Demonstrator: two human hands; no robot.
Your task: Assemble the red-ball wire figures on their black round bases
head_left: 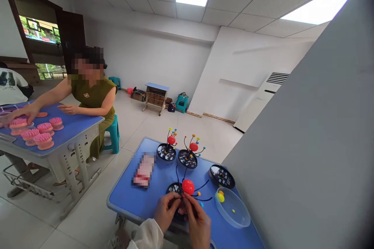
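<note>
Both hands were pinched on the same little model: left hand point(166, 211) and right hand point(196, 221), fingers closed around the black wires under the red ball point(188, 186), which sat just above the fingertips. Clear bowl point(237, 214) was right of the right hand, two finished models point(178, 151) further ahead, all on the blue table point(137, 202)

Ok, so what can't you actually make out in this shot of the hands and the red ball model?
Head view only:
- What the left hand and right hand pinch: their fingers cover it.
- Black base under the red ball model: mostly hidden behind the hands.
- Pink item on the blue table: blurred out.
- Beads in the clear dish: too small to count.
- Printing on the spare black disc: too small to read.
</note>
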